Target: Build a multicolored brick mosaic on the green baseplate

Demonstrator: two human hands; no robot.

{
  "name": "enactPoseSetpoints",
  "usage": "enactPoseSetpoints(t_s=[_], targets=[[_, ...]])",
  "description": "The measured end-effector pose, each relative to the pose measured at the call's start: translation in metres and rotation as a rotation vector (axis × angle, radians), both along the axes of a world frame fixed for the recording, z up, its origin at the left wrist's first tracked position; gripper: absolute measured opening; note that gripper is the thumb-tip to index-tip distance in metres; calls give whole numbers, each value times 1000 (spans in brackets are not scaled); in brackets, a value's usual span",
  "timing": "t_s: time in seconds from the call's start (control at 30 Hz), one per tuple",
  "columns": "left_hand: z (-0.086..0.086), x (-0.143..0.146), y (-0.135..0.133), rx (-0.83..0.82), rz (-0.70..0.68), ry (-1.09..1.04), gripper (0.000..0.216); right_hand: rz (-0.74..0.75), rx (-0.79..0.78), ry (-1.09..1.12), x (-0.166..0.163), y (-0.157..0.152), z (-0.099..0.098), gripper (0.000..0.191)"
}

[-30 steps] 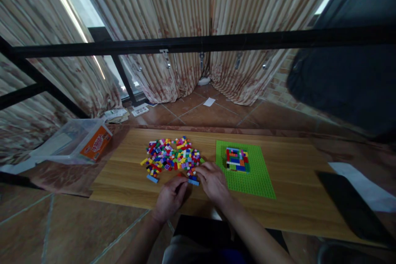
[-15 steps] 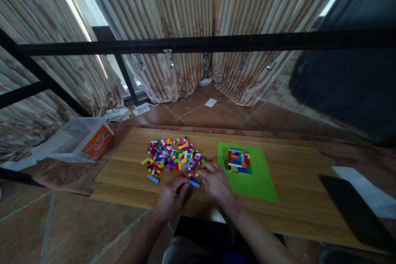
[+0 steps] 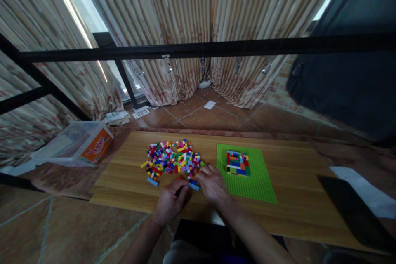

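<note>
My left hand [image 3: 171,200] rests at the near edge of the brick pile with its fingers curled together; whatever they hold is hidden, though a bit of red shows at the fingertips. My right hand [image 3: 213,185] reaches over the pile's right side, fingers bent down and closed among small bricks, with their tips hard to see. Between the hands lies a long light-blue brick [image 3: 194,186], close to the left fingertips. The loose multicoloured toy bricks [image 3: 173,157] spread beyond both hands. Right of them, a green baseplate [image 3: 258,185] carries a built block of coloured bricks [image 3: 238,163].
Another light-blue brick [image 3: 152,182] lies left of the hands on the wooden table [image 3: 123,185]. A clear plastic box [image 3: 68,159] with an orange label stands at the left. A dark flat panel [image 3: 349,206] and a white sheet [image 3: 365,189] are at the right.
The view has tilted slightly, so the scene sits a little lower. Both hands stay at the same place by the pile, and the right fingers have shifted only slightly.
</note>
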State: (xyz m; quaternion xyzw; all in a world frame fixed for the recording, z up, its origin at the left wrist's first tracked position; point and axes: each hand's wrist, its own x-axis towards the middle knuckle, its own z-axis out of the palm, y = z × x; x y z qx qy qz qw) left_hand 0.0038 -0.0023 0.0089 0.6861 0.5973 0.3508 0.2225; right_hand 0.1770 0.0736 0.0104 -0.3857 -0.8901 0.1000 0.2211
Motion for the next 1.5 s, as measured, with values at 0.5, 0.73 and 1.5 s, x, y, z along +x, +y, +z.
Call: enactPoseSetpoints(t_s=[0.5,0.73,1.5], targets=[[-5,-1,0,44,17,18,14,-352,-166,560,66,-2,15,30],[-6,-1,1,55,21,16,13,-629,-183,574,115,19,-1,39],[-5,-4,5,135,16,66,16,-737,-167,308,116,48,6,30]])
